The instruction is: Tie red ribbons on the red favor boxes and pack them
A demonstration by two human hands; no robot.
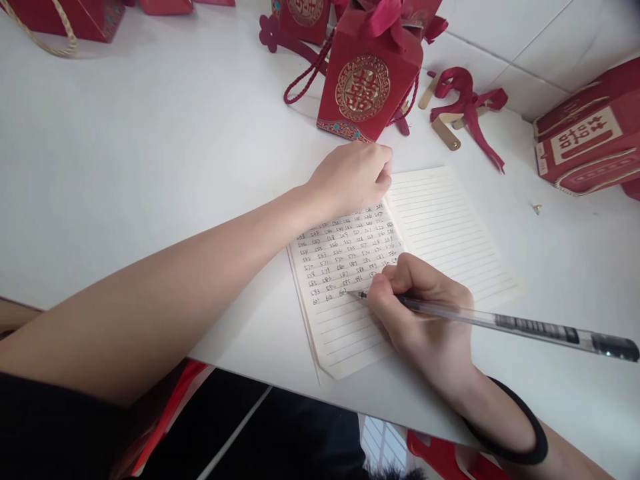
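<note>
An open lined notebook (450, 227) lies on the white table. Rows of handwritten numbers fill the upper part of its left page, the last row reading about 601 to 603; the right page is blank. My right hand (425, 313) grips a clear gel pen (535, 327) with a black cap end, its tip touching the left page just after the last number. Curled into a fist, my left hand (353, 173) rests across the top of the left page and covers some of the writing. No object shows in that fist.
A red gift box (357, 87) with a gold emblem stands just beyond my left hand. Dark red ribbon (467, 107) and gold strips lie right of it. A red box (590, 133) sits at the far right by the tiled wall (505, 33). The table's front edge is near me.
</note>
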